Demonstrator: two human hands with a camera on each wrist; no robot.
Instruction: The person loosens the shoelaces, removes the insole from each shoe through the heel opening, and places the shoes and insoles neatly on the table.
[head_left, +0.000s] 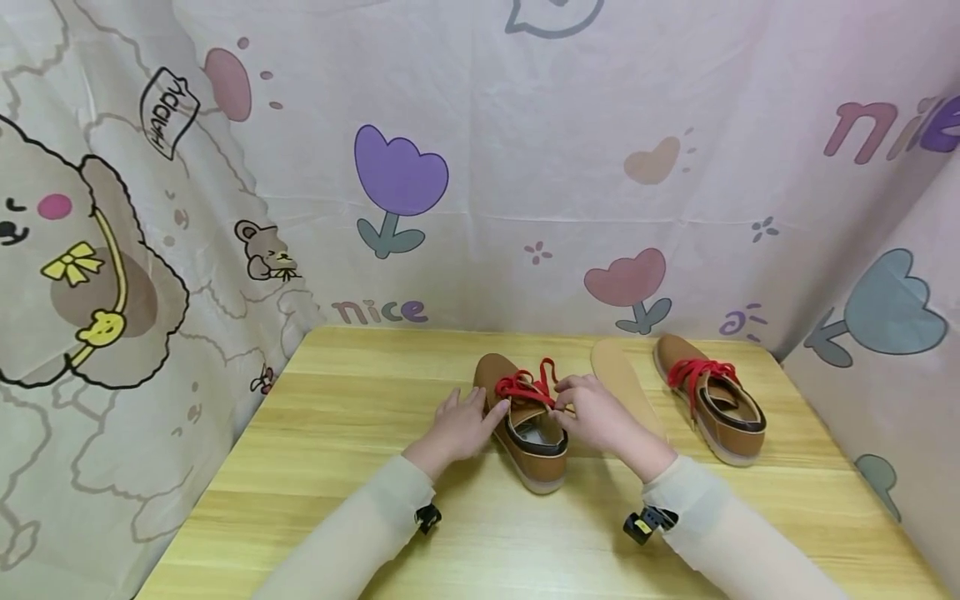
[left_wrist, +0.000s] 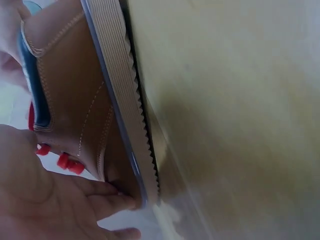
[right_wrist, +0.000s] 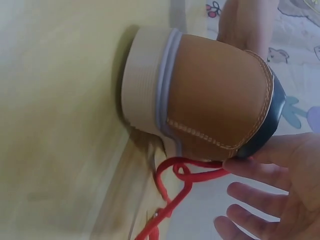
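A brown shoe with red laces stands on the table, its toe pointing away and its dark-lined opening towards me. Along its left side rests my left hand, fingers fairly straight towards the toe and thumb by the opening's edge. My right hand pinches the right edge of the opening between thumb and forefinger. In the right wrist view, its other fingers spread apart beside the shoe heel. A loose red lace loop hangs near the forefinger's tip.
A second brown shoe with red laces stands to the right on the wooden table. Between the shoes lies a tan insole, partly behind my right hand. A printed curtain hangs behind the table and at both sides.
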